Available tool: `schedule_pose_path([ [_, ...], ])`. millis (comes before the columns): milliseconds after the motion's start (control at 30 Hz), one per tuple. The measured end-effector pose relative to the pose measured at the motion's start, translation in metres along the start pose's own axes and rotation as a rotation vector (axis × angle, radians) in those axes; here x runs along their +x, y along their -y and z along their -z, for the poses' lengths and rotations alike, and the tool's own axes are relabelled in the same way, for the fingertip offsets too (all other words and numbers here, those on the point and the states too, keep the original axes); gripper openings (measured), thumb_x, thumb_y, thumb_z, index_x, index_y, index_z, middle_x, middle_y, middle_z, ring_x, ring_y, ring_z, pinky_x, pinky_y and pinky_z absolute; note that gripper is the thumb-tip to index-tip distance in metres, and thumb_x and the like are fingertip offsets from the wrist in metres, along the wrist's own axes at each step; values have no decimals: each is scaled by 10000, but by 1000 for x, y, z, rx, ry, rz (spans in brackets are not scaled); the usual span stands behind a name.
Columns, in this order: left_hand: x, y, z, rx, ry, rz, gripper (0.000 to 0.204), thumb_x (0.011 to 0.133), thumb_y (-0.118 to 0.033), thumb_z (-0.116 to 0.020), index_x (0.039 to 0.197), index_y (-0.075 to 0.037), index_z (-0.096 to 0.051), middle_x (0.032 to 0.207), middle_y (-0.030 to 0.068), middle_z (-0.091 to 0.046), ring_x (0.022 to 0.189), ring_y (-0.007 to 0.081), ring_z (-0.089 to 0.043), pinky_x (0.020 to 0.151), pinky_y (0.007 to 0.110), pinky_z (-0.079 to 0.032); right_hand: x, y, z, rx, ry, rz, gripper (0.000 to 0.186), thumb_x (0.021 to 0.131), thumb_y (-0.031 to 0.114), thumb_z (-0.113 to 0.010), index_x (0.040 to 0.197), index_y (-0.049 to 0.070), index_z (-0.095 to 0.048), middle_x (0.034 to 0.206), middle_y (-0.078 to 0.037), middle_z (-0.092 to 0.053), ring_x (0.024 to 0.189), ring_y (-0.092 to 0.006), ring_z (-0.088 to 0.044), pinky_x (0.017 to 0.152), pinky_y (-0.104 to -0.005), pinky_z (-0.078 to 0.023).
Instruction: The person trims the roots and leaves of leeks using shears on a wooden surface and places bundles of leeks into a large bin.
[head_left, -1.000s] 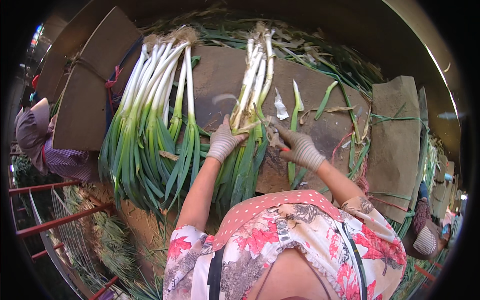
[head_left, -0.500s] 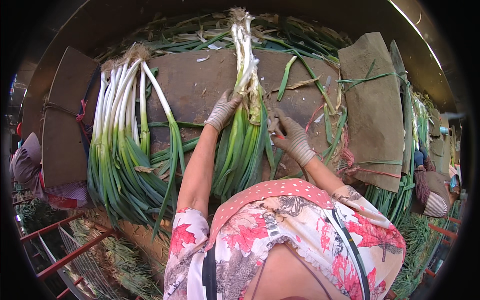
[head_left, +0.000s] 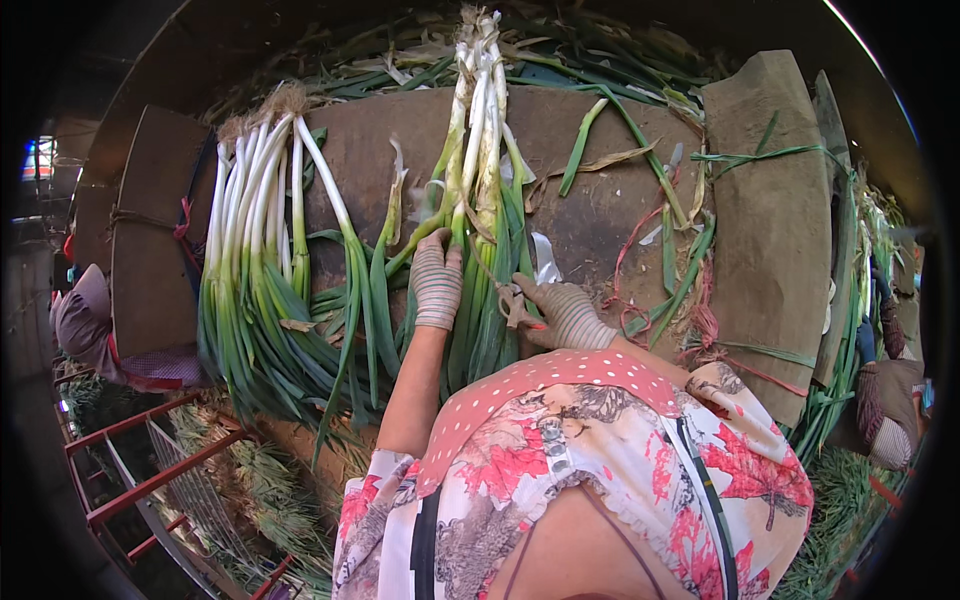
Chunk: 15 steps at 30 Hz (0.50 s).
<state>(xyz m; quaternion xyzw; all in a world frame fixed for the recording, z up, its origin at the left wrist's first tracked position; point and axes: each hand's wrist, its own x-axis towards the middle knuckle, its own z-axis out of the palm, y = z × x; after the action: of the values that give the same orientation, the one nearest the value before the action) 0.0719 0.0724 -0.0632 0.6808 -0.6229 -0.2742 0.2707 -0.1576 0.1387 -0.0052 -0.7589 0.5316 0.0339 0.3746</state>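
The loosely bunched green onions [head_left: 487,190], pale-stemmed with brownish roots pointing away, lie beneath a greyish tool [head_left: 516,304].

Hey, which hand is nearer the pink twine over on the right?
Right. The right hand is left of the pink twine; the left hand is farther left, touching the middle green onions.

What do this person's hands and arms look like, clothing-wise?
The left hand and right hand wear pale gloves with thin grey-brown stripes, browner toward the fingers. The forearms are bare up to loose sleeves, whitish with red leaf shapes and grey patterning.
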Motion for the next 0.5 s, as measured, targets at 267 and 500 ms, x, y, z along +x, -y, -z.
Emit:
schedule_pose_path([
  [267, 21, 16, -2, -33, 194, 82, 566, 788, -271, -766, 1265, -26, -585, 1178, 238, -663, 1091, 385, -631, 965, 424, -482, 65, -33, 22, -12, -189, -52, 868, 755, 343, -720, 1486, 54, -351, 1075, -205, -686, 963, -368, -685, 845, -450, -546],
  [500, 25, 13, 11, -575, 303, 234, 585, 804, -126, -679, 1350, 28, -538, 1114, 114, -661, 969, 192, -616, 878, 301, -497, 129, -50, 88, 130, -484, -126, 796, 783, 387, -688, 1470, 107, -397, 1076, -201, -698, 954, -341, -697, 827, -423, -554],
])
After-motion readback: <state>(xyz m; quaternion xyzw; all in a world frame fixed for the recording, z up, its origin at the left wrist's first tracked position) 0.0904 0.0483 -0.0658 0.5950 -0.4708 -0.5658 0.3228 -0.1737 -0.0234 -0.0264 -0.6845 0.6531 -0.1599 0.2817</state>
